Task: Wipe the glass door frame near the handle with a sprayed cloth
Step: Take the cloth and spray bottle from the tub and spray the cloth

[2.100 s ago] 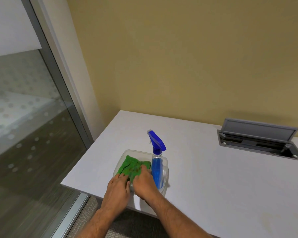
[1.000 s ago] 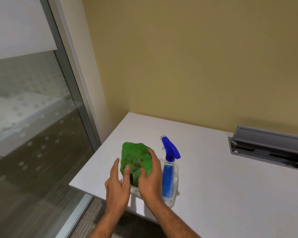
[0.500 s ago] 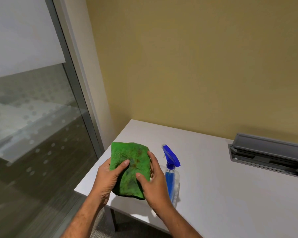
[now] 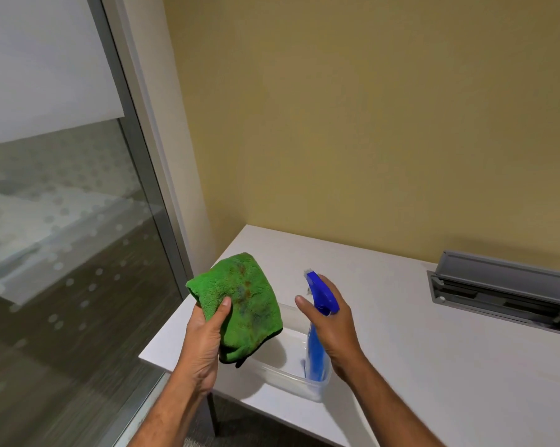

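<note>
Green cloth (image 4: 239,304), lower centre of the frame: you are gripping it in your left hand (image 4: 204,346), thumb pressing on its front face, fingers closing behind it, the cloth bunching and showing brownish stains. It is hanging in the air above the near left corner of the white table (image 4: 433,366), clear of the surface. Your right hand (image 4: 333,321) is wrapping around the neck of the blue spray bottle (image 4: 317,337), fingers curling behind the trigger head, thumb sticking out toward the cloth; whether the grip is fully closing, you cannot tell from this angle. The bottle is standing upright inside the clear plastic tub (image 4: 291,375) at the table's near edge. The glass door (image 4: 56,253) and its grey frame (image 4: 139,156) are filling the left side of the frame, well apart from the cloth. A grey cable hatch (image 4: 504,285) is sitting open at the right edge.
</note>
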A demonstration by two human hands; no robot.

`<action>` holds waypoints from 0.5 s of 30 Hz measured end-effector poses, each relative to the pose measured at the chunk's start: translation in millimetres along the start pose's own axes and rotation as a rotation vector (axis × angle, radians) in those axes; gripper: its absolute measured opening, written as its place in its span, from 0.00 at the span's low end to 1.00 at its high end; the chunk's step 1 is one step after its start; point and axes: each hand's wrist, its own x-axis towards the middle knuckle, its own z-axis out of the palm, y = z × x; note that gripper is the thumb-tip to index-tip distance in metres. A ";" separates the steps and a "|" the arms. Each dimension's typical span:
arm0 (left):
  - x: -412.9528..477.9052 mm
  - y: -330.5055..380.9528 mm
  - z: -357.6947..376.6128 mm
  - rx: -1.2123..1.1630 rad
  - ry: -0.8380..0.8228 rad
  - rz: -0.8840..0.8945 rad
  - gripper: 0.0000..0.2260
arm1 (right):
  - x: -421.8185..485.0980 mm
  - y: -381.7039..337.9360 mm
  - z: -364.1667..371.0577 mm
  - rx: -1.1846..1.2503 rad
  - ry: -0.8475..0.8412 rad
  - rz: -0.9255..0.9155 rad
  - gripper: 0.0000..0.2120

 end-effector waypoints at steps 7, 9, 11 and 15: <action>-6.8 0.3 6.5 -0.127 -0.016 -0.023 0.17 | 12.8 7.5 5.8 0.019 -0.034 0.026 0.20; -7.2 4.3 8.2 -0.138 -0.020 -0.021 0.17 | 15.6 7.1 5.9 -0.018 -0.020 0.046 0.17; -6.7 8.8 9.8 -0.136 -0.024 -0.010 0.17 | 19.5 6.9 5.2 -0.038 -0.008 0.063 0.14; -5.7 15.6 11.5 -0.127 -0.021 0.008 0.16 | 20.6 3.0 5.7 -0.076 -0.034 0.075 0.12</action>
